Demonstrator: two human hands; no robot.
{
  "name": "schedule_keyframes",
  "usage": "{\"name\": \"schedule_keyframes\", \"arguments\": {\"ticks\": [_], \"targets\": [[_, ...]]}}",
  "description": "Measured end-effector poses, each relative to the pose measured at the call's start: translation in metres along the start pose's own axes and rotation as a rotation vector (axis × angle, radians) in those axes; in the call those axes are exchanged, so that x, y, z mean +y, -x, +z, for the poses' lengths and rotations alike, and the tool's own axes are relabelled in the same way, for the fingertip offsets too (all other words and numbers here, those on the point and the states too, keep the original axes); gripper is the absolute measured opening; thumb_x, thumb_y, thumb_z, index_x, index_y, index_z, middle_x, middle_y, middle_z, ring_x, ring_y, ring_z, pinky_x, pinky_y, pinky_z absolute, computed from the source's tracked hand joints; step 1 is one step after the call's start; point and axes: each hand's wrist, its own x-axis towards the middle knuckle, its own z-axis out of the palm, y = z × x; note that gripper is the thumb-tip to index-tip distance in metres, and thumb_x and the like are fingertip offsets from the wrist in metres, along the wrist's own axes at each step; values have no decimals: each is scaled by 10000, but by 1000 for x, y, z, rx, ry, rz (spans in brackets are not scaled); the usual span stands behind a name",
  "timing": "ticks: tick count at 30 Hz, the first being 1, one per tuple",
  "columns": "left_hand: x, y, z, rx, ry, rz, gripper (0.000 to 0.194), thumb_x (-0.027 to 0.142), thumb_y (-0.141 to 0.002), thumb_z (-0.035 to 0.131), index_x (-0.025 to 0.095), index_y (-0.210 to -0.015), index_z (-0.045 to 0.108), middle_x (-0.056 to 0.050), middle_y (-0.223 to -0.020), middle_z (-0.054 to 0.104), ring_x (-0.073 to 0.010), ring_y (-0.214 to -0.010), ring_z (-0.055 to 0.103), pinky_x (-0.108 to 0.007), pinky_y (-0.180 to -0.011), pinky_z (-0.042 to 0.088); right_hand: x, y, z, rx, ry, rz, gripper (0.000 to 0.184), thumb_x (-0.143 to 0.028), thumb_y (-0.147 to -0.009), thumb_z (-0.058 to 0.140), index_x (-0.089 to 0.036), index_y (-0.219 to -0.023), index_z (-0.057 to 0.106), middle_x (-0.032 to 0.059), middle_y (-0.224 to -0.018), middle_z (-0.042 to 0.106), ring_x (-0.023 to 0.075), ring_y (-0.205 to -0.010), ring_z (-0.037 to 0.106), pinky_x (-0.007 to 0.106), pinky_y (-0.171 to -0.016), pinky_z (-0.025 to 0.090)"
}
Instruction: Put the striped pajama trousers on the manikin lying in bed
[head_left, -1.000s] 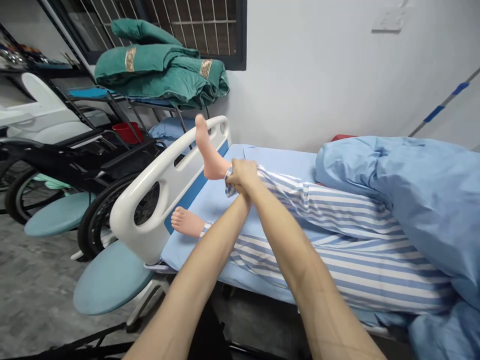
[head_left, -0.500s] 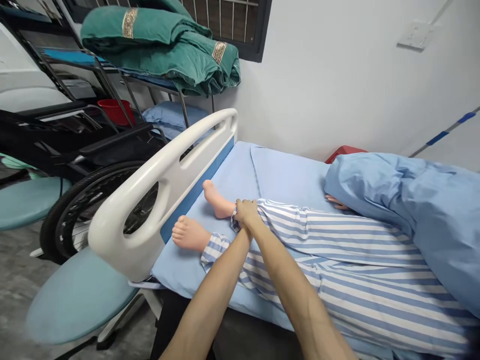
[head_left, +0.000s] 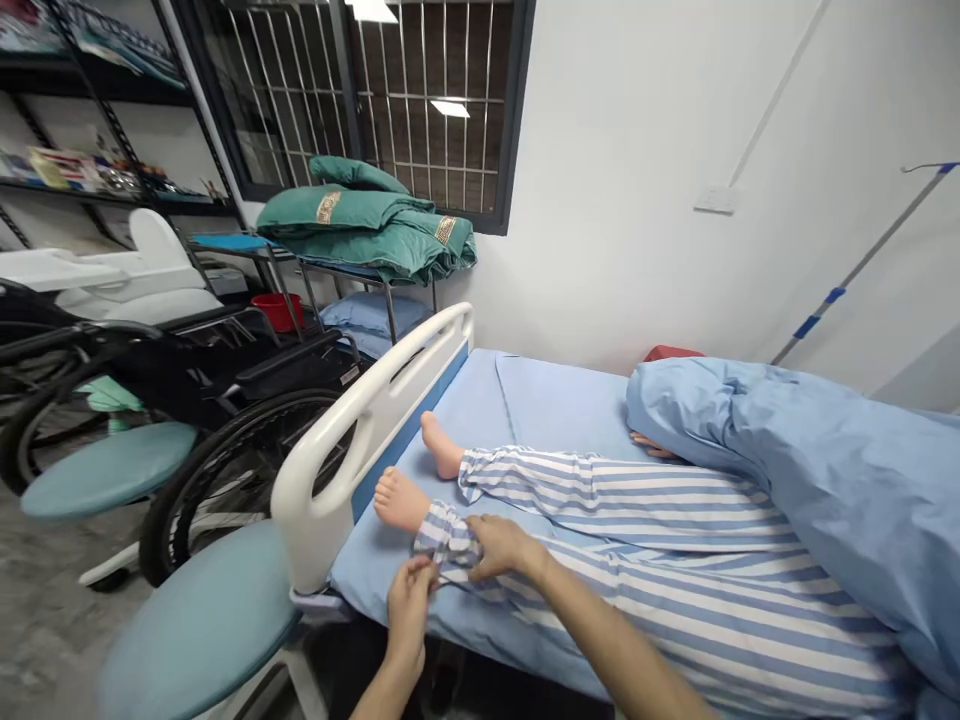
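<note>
From the head camera, the left hand pinches the edge of the striped trouser cuff, while the right hand grips the same cuff just beside it, the hands apart. The cuff lies above the mannequin's bare foot on the blue bed sheet.

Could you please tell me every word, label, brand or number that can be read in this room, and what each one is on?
No words, brands or numbers can be read.
Gold band on the green blanket: a pattern, no readable lettering.
Packets on the upper left shelf: too small and blurred to read.
White wall plate: no text visible.
</note>
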Motion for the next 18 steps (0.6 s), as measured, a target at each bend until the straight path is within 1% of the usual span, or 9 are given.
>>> {"name": "schedule_keyframes", "arguments": {"ticks": [1,2,3,5,7,10,13,16,18], "targets": [[-12,1,-4,-10,-1,-110,295,296,-559,785,161,-750,606,-12,-627,652,-133,-541,602,-245,-551,502,-4,1,8,10,66,31,666,-357,-532,856,-268,-1154,633,117,-1149,719,357,-1070,694,438,-874,556],[-20,1,-3,-23,-8,-193,281,310,-578,786,160,-718,595,-10,-586,632,-122,-492,574,-238,-516,481,-8,1,13,17,127,54,629,-349,-570,823,-278,-1163,625,138,-1168,710,377,-1088,689,475,-882,551],[-25,0,3,-63,-6,-243,271,322,-607,784,162,-700,585,-10,-570,623,-120,-477,568,-234,-502,473,-13,0,17,24,167,73,584,-334,-616,781,-290,-1174,614,149,-1180,705,383,-1099,686,502,-889,547],[-25,-2,22,-110,30,-288,275,361,-676,766,176,-678,562,-2,-557,607,-128,-488,584,-240,-507,485,-20,-2,19,52,176,102,537,-311,-644,742,-309,-1164,610,147,-1175,712,386,-1102,686,530,-896,543],[-17,-4,42,-124,69,-299,278,384,-727,741,191,-665,551,16,-535,575,-128,-467,563,-245,-484,477,-25,-1,15,41,172,98,555,-331,-614,767,-307,-1147,614,149,-1169,721,396,-1099,685,548,-887,545],[-2,-4,61,-51,100,-238,255,350,-735,741,203,-635,558,42,-489,513,-118,-403,482,-241,-400,412,-29,5,3,36,173,80,590,-366,-577,798,-282,-1134,622,162,-1150,731,400,-1072,696,543,-856,556],[16,1,74,44,80,-146,266,303,-706,764,209,-587,546,41,-482,501,-136,-433,514,-244,-390,418,-32,13,-13,83,166,61,529,-361,-658,731,-238,-1161,624,162,-1152,732,371,-1079,700,494,-867,565],[47,15,94,141,10,-88,297,265,-708,751,201,-547,510,47,-467,470,-128,-436,501,-238,-394,414,-35,19,-37,172,169,47,462,-338,-741,649,-186,-1176,635,162,-1153,733,344,-1078,703,451,-891,562],[75,29,113,178,5,0,251,215,-701,730,190,-567,520,51,-481,476,-115,-440,489,-232,-409,418,-37,21,-60,228,172,39,447,-337,-771,623,-164,-1182,641,167,-1138,736,337,-1069,706,440,-895,556]]}}
